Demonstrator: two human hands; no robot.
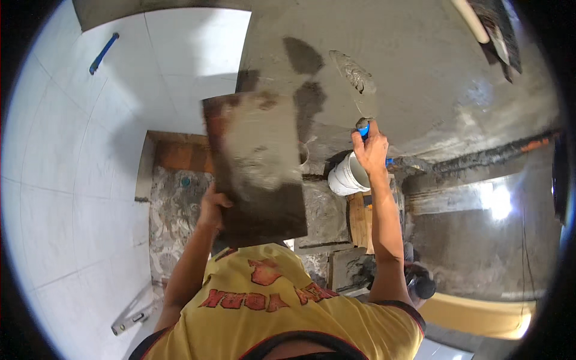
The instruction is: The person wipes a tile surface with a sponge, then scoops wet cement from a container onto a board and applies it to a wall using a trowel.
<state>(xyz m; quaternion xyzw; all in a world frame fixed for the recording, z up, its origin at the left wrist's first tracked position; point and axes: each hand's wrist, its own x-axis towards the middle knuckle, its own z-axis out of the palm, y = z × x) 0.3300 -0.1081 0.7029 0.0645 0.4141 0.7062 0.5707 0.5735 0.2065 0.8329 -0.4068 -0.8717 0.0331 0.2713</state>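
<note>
My left hand (212,207) grips the near left edge of a dark rectangular mortar board (264,219), its thumb over the top. Wet grey mortar (261,141) is spread over the far half of the board. Out to the right, my right hand (372,147) is closed round the blue handle of a trowel (355,77). The trowel's pointed blade carries a ridged smear of mortar and lies over the grey plastered wall (414,72); whether it touches the wall I cannot tell. Just below that hand sits a white bucket (342,180), partly hidden by my forearm.
White tiles (57,222) cover the left wall, with a blue-handled piece (104,54) on them. A spirit level (130,323) is at lower left. Wooden planks (360,221) lie below the bucket. At right are a bright lamp (498,202) and a yellow panel (480,315).
</note>
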